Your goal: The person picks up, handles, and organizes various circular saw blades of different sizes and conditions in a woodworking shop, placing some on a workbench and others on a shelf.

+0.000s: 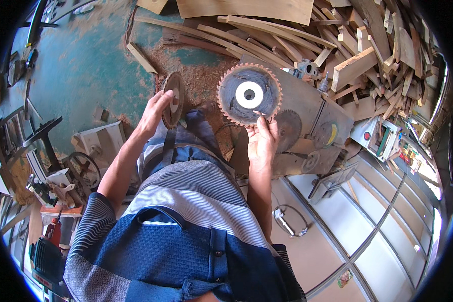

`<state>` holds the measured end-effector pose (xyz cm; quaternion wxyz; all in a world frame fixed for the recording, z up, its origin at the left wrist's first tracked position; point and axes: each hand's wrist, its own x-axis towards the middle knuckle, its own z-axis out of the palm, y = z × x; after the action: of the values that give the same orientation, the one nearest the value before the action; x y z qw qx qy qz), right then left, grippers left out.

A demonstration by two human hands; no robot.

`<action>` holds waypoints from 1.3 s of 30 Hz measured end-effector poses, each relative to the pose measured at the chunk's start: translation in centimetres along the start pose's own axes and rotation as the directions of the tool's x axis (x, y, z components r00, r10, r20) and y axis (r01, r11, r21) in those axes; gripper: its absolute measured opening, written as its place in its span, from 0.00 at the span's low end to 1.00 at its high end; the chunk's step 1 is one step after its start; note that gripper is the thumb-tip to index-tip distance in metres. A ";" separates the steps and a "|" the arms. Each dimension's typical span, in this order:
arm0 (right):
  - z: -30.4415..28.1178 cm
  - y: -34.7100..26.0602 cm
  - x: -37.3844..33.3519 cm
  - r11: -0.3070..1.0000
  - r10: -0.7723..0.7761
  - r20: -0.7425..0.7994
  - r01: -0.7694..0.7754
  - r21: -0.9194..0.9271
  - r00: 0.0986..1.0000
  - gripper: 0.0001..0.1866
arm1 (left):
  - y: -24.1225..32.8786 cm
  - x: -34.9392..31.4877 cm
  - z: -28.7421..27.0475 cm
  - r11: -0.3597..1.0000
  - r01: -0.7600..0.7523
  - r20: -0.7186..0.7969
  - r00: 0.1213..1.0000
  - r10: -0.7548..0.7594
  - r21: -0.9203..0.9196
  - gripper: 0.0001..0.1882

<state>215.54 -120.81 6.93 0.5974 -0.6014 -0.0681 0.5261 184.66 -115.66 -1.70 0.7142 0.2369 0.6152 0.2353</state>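
In my right hand (261, 138) is a round saw blade (231, 98) with a toothed rim, a dark face and a white ring about its centre hole. My thumb presses on the face near the lower edge, fingers behind it. The blade's flat side faces up toward me. My left hand (155, 113) grips a second, browner saw blade (172, 113), which stands nearly edge-on with its pale centre partly covered by my fingers. The two blades are apart, held in front of my body.
Beyond my right hand stands a dusty grey board (302, 95) with more round blades (288, 130) on it. Wood offcuts (355, 68) are heaped at the far right. A machine with a handwheel (83, 168) is at left. White panels (332, 221) in a metal frame lie at right. Sawdust covers the green floor (85, 65).
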 end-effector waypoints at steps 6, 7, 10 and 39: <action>-0.4 0.1 -0.2 1.000 0.009 -0.002 -0.009 -0.004 1.000 0.13 | -0.1 -0.3 0.1 0.779 0.083 0.105 0.994 -0.022 -0.622 0.35; -0.6 0.1 -0.2 1.000 0.009 -0.005 -0.009 -0.011 1.000 0.13 | 0.1 -0.3 0.1 0.746 0.093 0.117 0.993 -0.020 -0.660 0.35; -1.0 0.2 -0.2 1.000 0.002 -0.005 -0.002 0.009 1.000 0.14 | 0.3 -0.7 0.0 0.646 0.139 0.187 0.982 0.005 -0.750 0.39; -1.3 -3.2 -0.9 0.996 -0.048 0.103 0.041 0.073 0.994 0.13 | -0.6 -0.7 0.9 0.460 0.357 0.455 0.883 0.119 -0.813 0.48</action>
<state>217.83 -121.46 9.61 0.6256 -0.5499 -0.0940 0.5454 185.51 -116.63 -1.41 0.8685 -0.1627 0.2371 0.4037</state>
